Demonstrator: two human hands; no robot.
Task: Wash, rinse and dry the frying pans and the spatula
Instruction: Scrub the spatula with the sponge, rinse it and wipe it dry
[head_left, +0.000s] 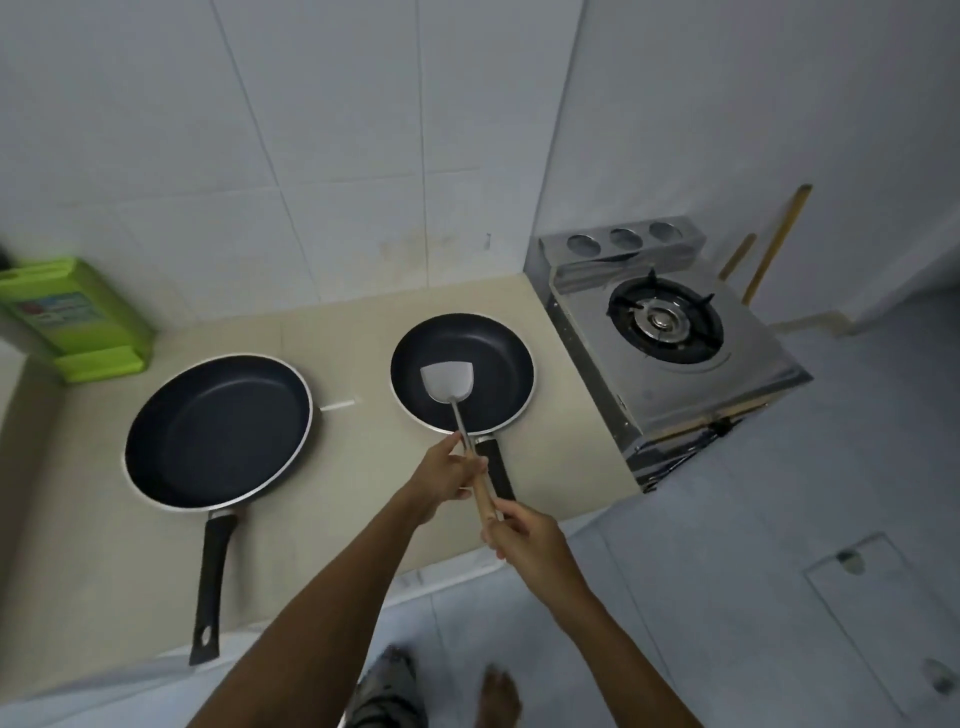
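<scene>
Both hands hold the metal spatula (440, 382). The left hand (447, 475) has its fingers curled round the spot where the steel shaft meets the wooden grip. The right hand (524, 535), nearer the body and just right of the left, pinches the lower end of that wooden grip between thumb and curled fingers. From the left hand the shaft runs forward and away, and the flat blade sits over the dark inner surface of the smaller frying pan (483, 353), which stands on the beige countertop (322, 519) directly ahead of both hands. Whether the blade touches the pan floor or hovers just above it cannot be told. That pan's black handle points back toward the person and passes just right of the left hand, under the spatula's grip. The larger frying pan (218, 431) lies on the same counter well to the left of the left hand, its long black handle reaching toward the counter's near edge. Farther left and beyond it, a green plastic board stand (78, 322) leans by the tiled wall. Ahead and to the right of the right hand, a single-burner steel gas stove (670, 338) sits at the counter's end, with two wooden sticks (774, 244) leaning against the wall behind it.
</scene>
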